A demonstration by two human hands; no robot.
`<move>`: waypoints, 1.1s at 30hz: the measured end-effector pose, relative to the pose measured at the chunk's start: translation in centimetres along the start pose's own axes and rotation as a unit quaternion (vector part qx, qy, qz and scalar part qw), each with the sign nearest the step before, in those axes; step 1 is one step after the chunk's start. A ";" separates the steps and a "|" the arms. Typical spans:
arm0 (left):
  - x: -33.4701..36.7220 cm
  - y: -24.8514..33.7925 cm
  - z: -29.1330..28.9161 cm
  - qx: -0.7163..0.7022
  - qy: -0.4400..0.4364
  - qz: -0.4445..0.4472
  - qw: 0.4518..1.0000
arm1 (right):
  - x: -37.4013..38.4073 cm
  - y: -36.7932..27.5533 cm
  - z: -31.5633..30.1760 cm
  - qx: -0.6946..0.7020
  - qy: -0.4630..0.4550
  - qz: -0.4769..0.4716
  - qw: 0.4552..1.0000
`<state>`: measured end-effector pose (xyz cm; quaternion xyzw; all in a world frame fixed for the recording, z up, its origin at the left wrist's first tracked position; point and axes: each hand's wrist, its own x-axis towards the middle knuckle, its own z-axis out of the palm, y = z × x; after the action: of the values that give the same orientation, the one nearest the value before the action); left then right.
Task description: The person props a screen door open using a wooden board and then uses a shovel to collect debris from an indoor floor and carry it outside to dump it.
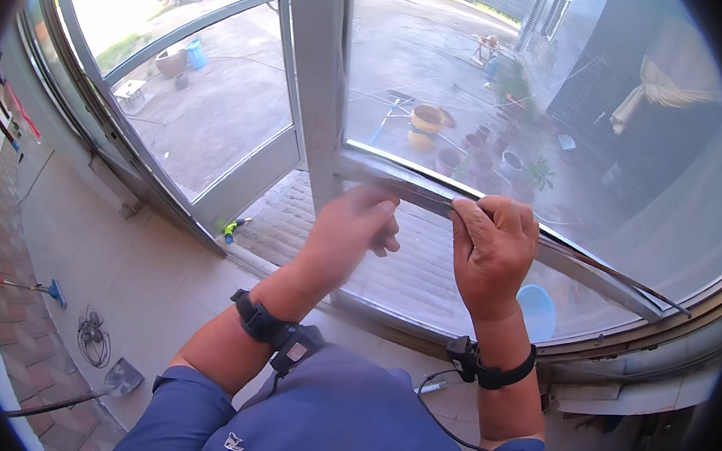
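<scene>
Right hand (497, 246) is clamped on the dark strip (427, 200), thumb and fingertips pinched together on it at the rail (598, 285). Left hand (352, 229) is blurred, fingers curled, fingertips at or just beside the strip's left part; can't tell whether it grips or only brushes it. Work looks partway, judging by how the strip lies: it runs along the rail under the glass (441, 71), roughly in line with it, but doesn't look seated over its whole length. Stretch between the hands looks flat and a bit raised; right stretch is thin and slants down to a free end that sticks out past the rail's right end. Done, as far as shows: strip lies along the rail. Open: pinched part and loose end, neither looking secured. Can't tell how much is fixed behind the fingers, or whether both stretches are one piece. Position: strip sits in the right hand's pinch and extends both ways from it, leftward to near the left hand's fingertips, rightward well beyond the knuckles. Its left end is lost in blur, somewhere near the post (319, 61); exact spot not readable.
</scene>
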<state>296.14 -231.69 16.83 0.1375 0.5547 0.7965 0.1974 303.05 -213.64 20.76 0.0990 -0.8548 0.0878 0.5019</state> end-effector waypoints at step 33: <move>-0.1 -0.7 -1.5 0.036 0.019 0.015 0.999 | 0.5 -0.9 -0.3 0.021 -0.050 0.004 0.999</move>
<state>295.70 -232.73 15.71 0.1378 0.5846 0.7814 0.1693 303.35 -214.50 21.41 0.1107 -0.8771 0.1030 0.4558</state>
